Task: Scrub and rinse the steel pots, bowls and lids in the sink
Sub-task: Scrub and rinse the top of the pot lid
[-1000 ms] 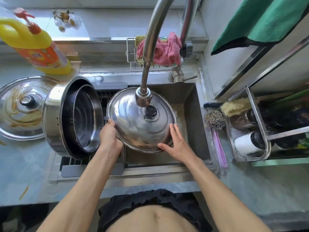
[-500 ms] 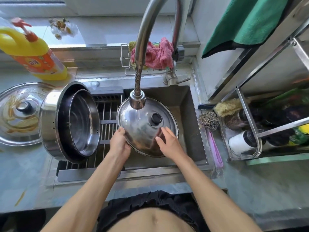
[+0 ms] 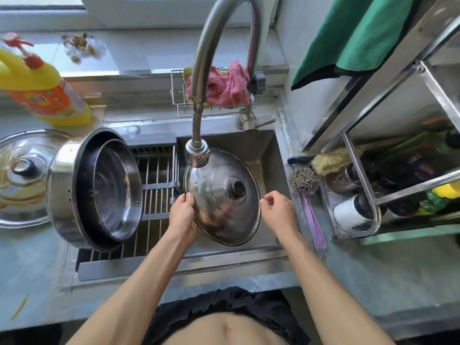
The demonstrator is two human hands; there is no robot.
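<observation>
Both hands hold a steel lid tilted under the tap head, over the sink.

The left hand (image 3: 183, 211) grips the lid (image 3: 219, 202) at its left rim, thumb on the domed face and fingers behind. The right hand (image 3: 277, 209) pinches the opposite rim with curled fingers. The black knob of the lid faces up, between the hands. Just above the lid's upper edge hangs the tap head (image 3: 197, 154) on its flexible neck. The sink (image 3: 271, 155) lies behind and below. Left of the grip, a pot (image 3: 67, 185) lies on its side on the drain rack (image 3: 158, 188), a bowl (image 3: 117, 192) nested inside. Farther left, a second lid (image 3: 22, 178) rests on the counter. Right of the grip sits a steel scourer (image 3: 304, 181).
</observation>
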